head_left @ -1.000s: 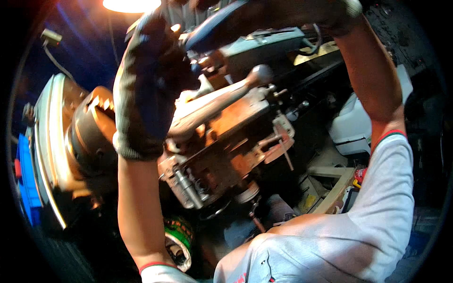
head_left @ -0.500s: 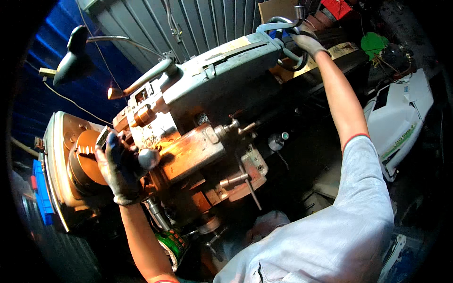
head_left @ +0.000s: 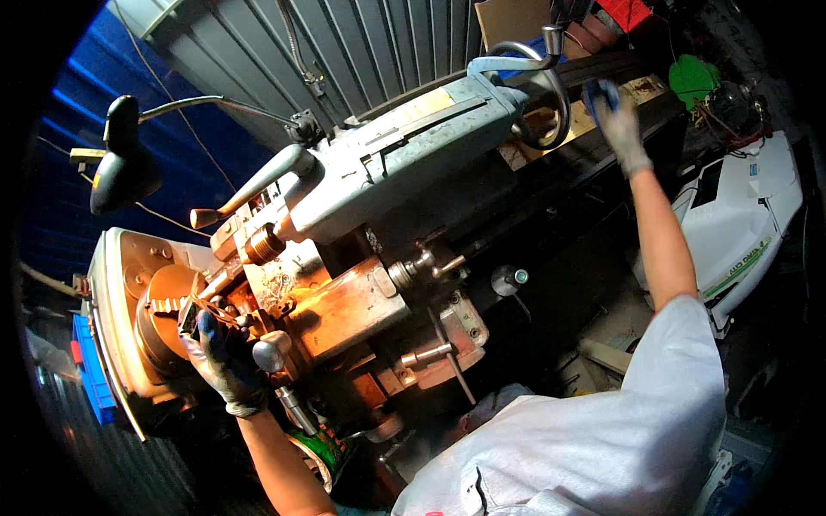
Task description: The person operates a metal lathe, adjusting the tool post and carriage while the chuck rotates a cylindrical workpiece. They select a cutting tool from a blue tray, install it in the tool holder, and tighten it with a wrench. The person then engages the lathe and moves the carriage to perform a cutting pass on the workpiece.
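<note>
A grey lathe-like machine [head_left: 404, 133] fills the middle, with a stepped-jaw chuck [head_left: 155, 331] at the left. My gloved left hand [head_left: 215, 361] is at the chuck's right side, fingers curled on a small dark object whose kind I cannot make out; a ball-ended handle [head_left: 268, 353] is just right of it. A long lever [head_left: 262, 181] slants above that. My gloved right hand [head_left: 619, 125], smeared by motion, is over the bed at upper right, just right of a curved handwheel [head_left: 561, 112]; I cannot make out what its fingers hold.
A black lamp [head_left: 125, 172] hangs at upper left before blue corrugated wall. A blue bin [head_left: 96, 378] stands at far left, a green-rimmed container [head_left: 314, 451] below. A white panel [head_left: 740, 232], a green object [head_left: 693, 77] and a red one [head_left: 624, 10] sit at the right.
Both hands have dropped from the top of the view. Since half a second ago my right hand has left the handwheel, moving rightward; my left hand stays by the chuck, slightly lower.
</note>
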`<state>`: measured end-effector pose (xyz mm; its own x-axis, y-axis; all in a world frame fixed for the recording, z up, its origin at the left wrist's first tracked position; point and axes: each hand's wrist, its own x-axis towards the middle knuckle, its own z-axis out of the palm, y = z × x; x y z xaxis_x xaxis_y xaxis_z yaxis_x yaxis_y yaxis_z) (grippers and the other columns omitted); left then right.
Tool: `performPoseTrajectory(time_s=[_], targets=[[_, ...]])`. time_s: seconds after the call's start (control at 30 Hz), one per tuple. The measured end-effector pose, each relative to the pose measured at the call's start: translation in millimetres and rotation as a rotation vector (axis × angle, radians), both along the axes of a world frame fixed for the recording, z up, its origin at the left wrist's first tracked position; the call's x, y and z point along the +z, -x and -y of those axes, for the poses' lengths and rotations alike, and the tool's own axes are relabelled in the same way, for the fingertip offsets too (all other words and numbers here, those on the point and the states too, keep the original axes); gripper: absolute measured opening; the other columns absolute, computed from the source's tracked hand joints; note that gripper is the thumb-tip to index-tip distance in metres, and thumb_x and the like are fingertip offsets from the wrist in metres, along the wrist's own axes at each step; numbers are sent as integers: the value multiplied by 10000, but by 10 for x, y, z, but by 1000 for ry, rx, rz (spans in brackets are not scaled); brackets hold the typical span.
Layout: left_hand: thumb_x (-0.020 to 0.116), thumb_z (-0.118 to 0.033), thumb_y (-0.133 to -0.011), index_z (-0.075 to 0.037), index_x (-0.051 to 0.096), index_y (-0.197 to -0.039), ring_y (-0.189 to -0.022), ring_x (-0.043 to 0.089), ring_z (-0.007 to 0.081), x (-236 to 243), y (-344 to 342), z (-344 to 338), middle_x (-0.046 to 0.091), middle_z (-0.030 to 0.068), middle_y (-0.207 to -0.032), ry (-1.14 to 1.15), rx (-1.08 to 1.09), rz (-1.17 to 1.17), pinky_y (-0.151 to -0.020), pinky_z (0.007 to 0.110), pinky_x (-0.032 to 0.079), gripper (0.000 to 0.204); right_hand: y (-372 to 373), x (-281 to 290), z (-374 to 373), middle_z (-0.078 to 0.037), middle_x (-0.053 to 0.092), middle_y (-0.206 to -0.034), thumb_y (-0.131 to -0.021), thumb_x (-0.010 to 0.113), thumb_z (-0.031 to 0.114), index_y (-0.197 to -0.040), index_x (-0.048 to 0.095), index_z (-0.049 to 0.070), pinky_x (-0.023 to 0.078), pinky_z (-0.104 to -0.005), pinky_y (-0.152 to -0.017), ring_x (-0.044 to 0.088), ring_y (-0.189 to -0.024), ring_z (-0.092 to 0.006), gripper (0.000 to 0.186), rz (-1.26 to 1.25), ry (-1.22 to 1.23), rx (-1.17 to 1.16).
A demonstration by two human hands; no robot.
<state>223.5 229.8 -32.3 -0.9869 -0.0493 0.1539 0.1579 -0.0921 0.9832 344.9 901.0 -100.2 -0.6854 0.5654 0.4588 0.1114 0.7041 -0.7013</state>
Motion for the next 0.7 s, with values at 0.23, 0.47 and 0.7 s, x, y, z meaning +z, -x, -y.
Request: performPoseTrajectory(time_s=[0.23, 0.47, 0.7], targets=[[595, -297, -978, -87, 506, -1292, -1000, 662, 199, 13, 9, 41, 634, 92, -1216, -19, -40, -34, -804, 352, 567, 388, 816, 163, 519, -242, 663, -953, -920, 560, 382, -1043, 638, 11, 514, -423, -796, 655, -940, -385, 399, 246, -264, -209], [576, -328, -985, -89, 484, -1340, -1076, 611, 230, -20, -21, 181, 588, 81, -1302, -80, 43, 117, -855, 420, 533, 438, -757, -734, 849, -230, 681, -1062, -924, 571, 378, -1078, 689, 47, 502, -489, -883, 641, -996, -419, 384, 863, -288, -143], [524, -442, -988, -110, 536, -1277, -844, 660, 184, 121, 67, 27, 657, 35, -1058, -139, 2, 150, -726, 365, 567, 441, -65, 1167, 2519, -114, 699, -1073, -946, 637, 311, -1221, 651, 108, 550, -351, -846, 683, -956, -211, 343, 274, 103, 649]])
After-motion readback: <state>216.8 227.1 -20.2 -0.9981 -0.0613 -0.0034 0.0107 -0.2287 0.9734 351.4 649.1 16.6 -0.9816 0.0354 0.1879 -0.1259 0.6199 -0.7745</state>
